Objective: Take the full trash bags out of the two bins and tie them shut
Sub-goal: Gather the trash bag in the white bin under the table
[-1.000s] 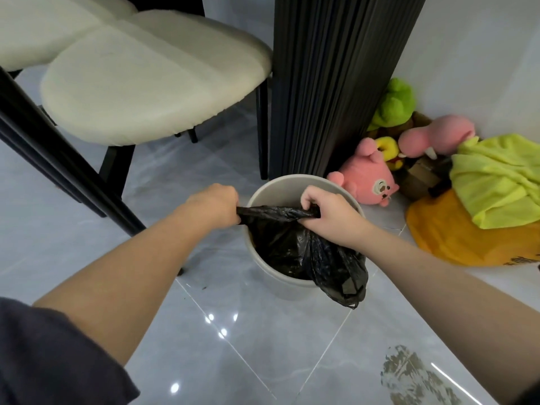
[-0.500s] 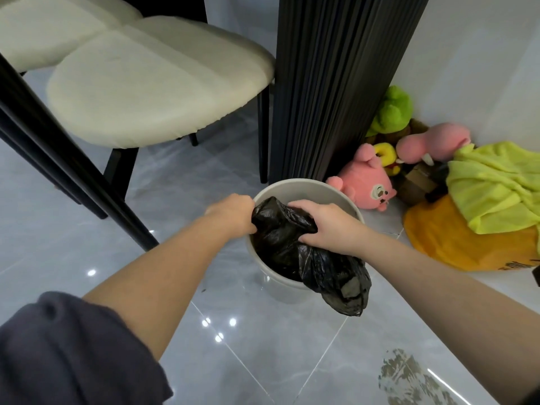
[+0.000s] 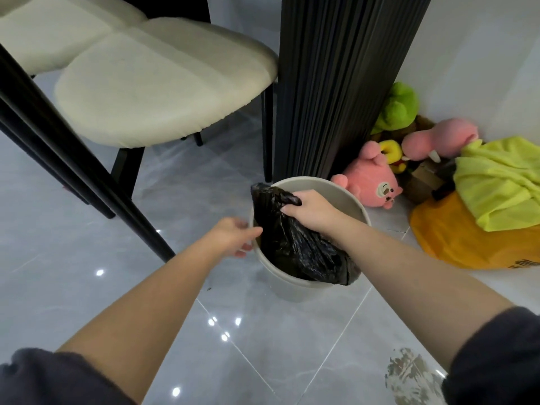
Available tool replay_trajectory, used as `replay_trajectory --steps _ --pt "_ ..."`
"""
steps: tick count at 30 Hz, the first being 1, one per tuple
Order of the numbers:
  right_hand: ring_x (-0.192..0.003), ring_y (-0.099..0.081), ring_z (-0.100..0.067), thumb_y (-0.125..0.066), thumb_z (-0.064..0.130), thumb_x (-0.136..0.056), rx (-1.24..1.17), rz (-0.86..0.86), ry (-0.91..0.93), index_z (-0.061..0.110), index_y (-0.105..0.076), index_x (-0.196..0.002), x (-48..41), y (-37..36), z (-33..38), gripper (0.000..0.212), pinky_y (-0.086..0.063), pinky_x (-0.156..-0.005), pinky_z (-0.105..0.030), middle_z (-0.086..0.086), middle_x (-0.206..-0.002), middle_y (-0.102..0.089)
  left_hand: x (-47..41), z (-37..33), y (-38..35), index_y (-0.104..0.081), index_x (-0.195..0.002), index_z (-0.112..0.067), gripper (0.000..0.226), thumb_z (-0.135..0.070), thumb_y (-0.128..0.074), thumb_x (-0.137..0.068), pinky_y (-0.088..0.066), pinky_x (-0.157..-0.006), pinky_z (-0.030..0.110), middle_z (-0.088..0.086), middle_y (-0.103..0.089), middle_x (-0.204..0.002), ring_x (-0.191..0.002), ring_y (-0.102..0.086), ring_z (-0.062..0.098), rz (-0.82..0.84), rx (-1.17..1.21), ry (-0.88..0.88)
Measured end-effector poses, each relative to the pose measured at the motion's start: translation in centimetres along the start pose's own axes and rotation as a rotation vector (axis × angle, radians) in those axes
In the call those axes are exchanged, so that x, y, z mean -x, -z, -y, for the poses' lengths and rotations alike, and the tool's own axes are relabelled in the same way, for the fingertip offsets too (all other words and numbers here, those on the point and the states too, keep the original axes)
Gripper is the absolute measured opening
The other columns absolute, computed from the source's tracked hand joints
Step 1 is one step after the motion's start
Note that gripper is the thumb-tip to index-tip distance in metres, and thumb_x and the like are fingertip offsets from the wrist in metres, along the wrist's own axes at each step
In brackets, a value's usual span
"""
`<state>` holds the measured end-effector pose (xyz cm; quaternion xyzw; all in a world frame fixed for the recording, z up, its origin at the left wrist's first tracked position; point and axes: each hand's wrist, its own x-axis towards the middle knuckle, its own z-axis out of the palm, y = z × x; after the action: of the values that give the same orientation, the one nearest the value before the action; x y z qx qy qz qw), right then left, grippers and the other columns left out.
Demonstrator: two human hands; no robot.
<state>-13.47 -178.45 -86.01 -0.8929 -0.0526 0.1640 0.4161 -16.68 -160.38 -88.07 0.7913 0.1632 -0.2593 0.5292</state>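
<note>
Beneath you spreads a glossy grey tiled floor (image 3: 263, 361), its thin grout lines running diagonally and ceiling lights mirrored in it as small white dots. Rising from it is a tall black fluted column (image 3: 336, 83), ribbed lengthwise, and to its left a chair (image 3: 163, 86) with a rounded, padded cream seat on slim black legs. Against the wall on the right lies a slack orange plastic bag (image 3: 455, 238) with a crumpled yellow-green cloth (image 3: 496, 182) heaped on top. The round off-white bin (image 3: 347, 197), smooth-walled, stands on the floor just in front of the column's foot. The black trash bag (image 3: 292, 244) is in that bin (thin, shiny, heavily creased film), its gathered top drawn up above the rim and one fold draped over the near edge. A soft pink plush toy (image 3: 371, 185) sits just beside the bin, with a fuzzy green one (image 3: 399, 108) behind it. Your right hand (image 3: 312, 211) has its fingers curled tight round the bunched neck of the bag. Your left hand (image 3: 233, 236) holds nothing, its fingers loose and reaching to the bin's left rim by the bag's side.
</note>
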Motion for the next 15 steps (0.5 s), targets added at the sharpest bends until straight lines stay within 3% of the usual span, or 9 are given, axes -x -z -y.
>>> replay_trajectory --steps 3,5,7,9,11,13,15 --pt "-0.097 -0.063 -0.024 -0.056 0.02 -0.093 -0.021 -0.009 -0.039 0.006 -0.068 -0.101 0.5 1.2 1.2 0.02 -0.046 -0.084 -0.031 -0.009 -0.1 -0.07 -0.1 1.1 -1.1 -0.054 -0.088 -0.005 0.01 -0.013 -0.059 -0.092 -0.057 -0.059 0.031 0.012 -0.062 -0.075 -0.057 -0.062 0.018 0.023 0.107 0.118" --pt "-0.093 -0.063 -0.021 -0.054 0.022 -0.095 -0.041 -0.017 -0.037 0.01 -0.067 -0.106 0.8 2.3 1.6 0.021 -0.045 -0.072 -0.021 -0.006 -0.098 -0.069 -0.4 1.2 -1.4 -0.052 -0.081 -0.005 0.013 -0.01 -0.06 -0.091 -0.058 -0.053 0.031 0.013 -0.061 -0.072 -0.057 -0.062 0.022 -0.009 0.195 0.135" --pt "-0.079 -0.057 -0.017 -0.053 0.023 -0.095 -0.04 -0.058 -0.05 0.01 -0.065 -0.097 1.4 3.5 1.8 0.019 -0.037 -0.059 -0.011 -0.001 -0.083 -0.063 -0.5 1.0 -1.6 -0.052 -0.079 -0.005 0.015 -0.01 -0.061 -0.09 -0.058 -0.055 0.034 0.014 -0.061 -0.07 -0.057 -0.062 0.024 -0.019 0.225 0.157" --pt "-0.071 -0.052 -0.015 -0.056 0.026 -0.093 -0.051 -0.116 -0.064 0.016 -0.06 -0.075 1.6 4.4 1.5 0.021 -0.038 -0.06 -0.019 0.004 -0.07 -0.054 -0.5 0.9 -1.8 -0.052 -0.078 -0.004 0.016 -0.01 -0.061 -0.089 -0.059 -0.057 0.035 0.014 -0.06 -0.069 -0.057 -0.062 0.025 -0.019 0.232 0.173" --pt "-0.079 -0.057 -0.021 -0.059 0.04 -0.083 -0.056 -0.172 -0.068 0.022 -0.059 -0.065 1.7 5.0 1.1 0.026 -0.044 -0.075 -0.03 0.003 -0.069 -0.059 -0.6 0.9 -2.0 -0.054 -0.08 -0.002 0.015 -0.01 -0.062 -0.089 -0.059 -0.063 0.037 0.015 -0.06 -0.07 -0.06 -0.062 0.026 -0.019 0.243 0.186" --pt "-0.093 -0.061 -0.03 -0.058 0.051 -0.074 -0.087 -0.21 -0.092 0.033 -0.066 -0.072 1.6 5.8 0.7 0.02 -0.048 -0.087 -0.042 0.001 -0.08 -0.068 -0.9 0.9 -2.3 -0.054 -0.079 -0.001 0.015 -0.009 -0.063 -0.088 -0.058 -0.071 0.042 0.017 -0.061 -0.071 -0.062 -0.063 0.028 -0.02 0.271 0.189" --pt "-0.091 -0.065 -0.027 -0.061 0.037 -0.083 -0.168 -0.22 -0.074 0.025 -0.07 -0.081 2.3 6.8 1.5 0.015 -0.047 -0.084 -0.037 -0.003 -0.087 -0.07 -1.1 0.9 -2.6 -0.054 -0.08 0.0 0.015 -0.009 -0.064 -0.088 -0.057 -0.073 0.043 0.018 -0.061 -0.071 -0.063 -0.063 0.029 -0.008 0.286 0.186"
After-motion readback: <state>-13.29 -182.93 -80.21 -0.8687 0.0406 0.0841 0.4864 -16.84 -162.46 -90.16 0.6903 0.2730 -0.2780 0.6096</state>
